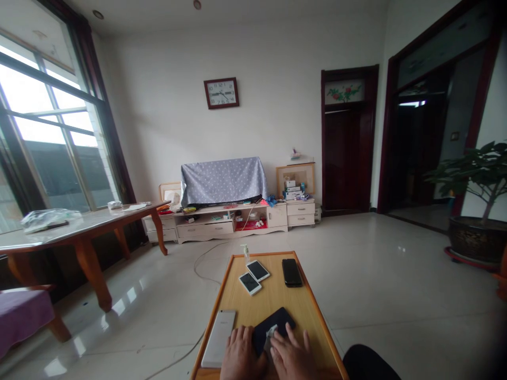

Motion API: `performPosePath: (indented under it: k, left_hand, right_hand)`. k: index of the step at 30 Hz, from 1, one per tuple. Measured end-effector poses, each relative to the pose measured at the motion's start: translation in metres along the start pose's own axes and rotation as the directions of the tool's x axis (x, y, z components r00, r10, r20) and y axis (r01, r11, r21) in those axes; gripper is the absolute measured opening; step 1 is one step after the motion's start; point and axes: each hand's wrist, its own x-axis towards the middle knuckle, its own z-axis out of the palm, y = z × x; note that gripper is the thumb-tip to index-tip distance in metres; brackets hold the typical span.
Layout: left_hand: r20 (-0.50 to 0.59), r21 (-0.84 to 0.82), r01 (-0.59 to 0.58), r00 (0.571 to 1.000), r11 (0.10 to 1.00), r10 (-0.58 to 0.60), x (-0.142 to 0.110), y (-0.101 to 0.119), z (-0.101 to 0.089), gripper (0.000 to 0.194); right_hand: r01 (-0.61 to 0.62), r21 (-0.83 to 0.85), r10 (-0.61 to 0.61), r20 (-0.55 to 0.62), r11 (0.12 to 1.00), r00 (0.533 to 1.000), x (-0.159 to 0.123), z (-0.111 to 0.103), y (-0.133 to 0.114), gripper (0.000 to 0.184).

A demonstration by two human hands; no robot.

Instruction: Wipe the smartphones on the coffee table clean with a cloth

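Observation:
A dark blue, flat phone-like device (282, 317) lies tilted on the small wooden table (269, 301), close to me. My left hand (242, 352) is closed at its left edge, thumb lying along the near side. Over its lower right part, my right hand (291, 352) rests with fingers spread. A small whitish patch (271, 331) shows by the right fingertips; whether it is a tissue or a marking I cannot tell. Left of my left hand lies a silver-white phone (219, 338), face down. The near end of the dark device is hidden by my hands.
Farther up the table are two white phones (258, 271), partly overlapping, a black phone (292, 273) and a clear pump bottle (246, 254). A cable (196, 269) runs over the floor at left. Beyond stand a low cabinet (206, 229), a long table (91, 227) and a potted plant (479, 240).

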Motion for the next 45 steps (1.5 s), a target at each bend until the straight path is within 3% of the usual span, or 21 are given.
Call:
performPosePath:
  k: [7, 12, 15, 23, 31, 39, 42, 45]
  left_hand:
    - [0.011, 0.029, 0.002, 1.0, 1.0, -0.003, 0.0, 0.0, 0.001, 0.058]
    - [0.031, 0.019, 0.01, 0.999, 1.0, -0.011, 0.0, -0.001, 0.001, 0.059]
    - [0.031, 0.016, -0.001, 1.0, 1.0, 0.001, 0.0, -0.001, 0.0, 0.056]
    - [-0.009, 0.013, -0.001, 1.0, 1.0, 0.002, -0.002, 0.0, 0.0, 0.051]
    - [-0.002, -0.009, 0.018, 1.0, 1.0, -0.018, -0.001, -0.001, 0.002, 0.052]
    - [0.001, -0.008, 0.008, 1.0, 1.0, -0.008, -0.003, 0.004, -0.007, 0.05]
    - [0.004, 0.001, 0.009, 1.0, 1.0, -0.009, -0.003, 0.003, -0.006, 0.054]
    - [0.013, 0.006, 0.01, 1.0, 1.0, -0.01, -0.002, 0.002, -0.005, 0.052]
  right_hand:
    - [-0.206, -0.078, 0.194, -0.137, 0.975, 0.971, 0.012, -0.01, 0.026, 0.05]
    - [-0.023, 0.012, 0.023, 0.022, 1.0, 0.999, 0.002, 0.009, 0.001, 0.045]
    - [0.013, 0.037, -0.015, 0.038, 0.999, 0.999, 0.0, 0.012, -0.002, 0.043]
    - [-0.227, -0.103, 0.216, -0.113, 0.968, 0.97, 0.017, 0.0, 0.024, 0.052]
    - [-0.025, -0.027, 0.025, 0.034, 0.999, 0.999, 0.002, 0.006, -0.001, 0.05]
    - [-0.224, -0.11, 0.211, -0.117, 0.968, 0.97, 0.018, -0.005, 0.029, 0.051]
    - [-0.182, -0.08, 0.175, -0.082, 0.98, 0.981, 0.017, -0.002, 0.013, 0.05]
    - [-0.038, -0.004, 0.038, 0.003, 0.999, 0.999, 0.009, 0.002, -0.009, 0.047]
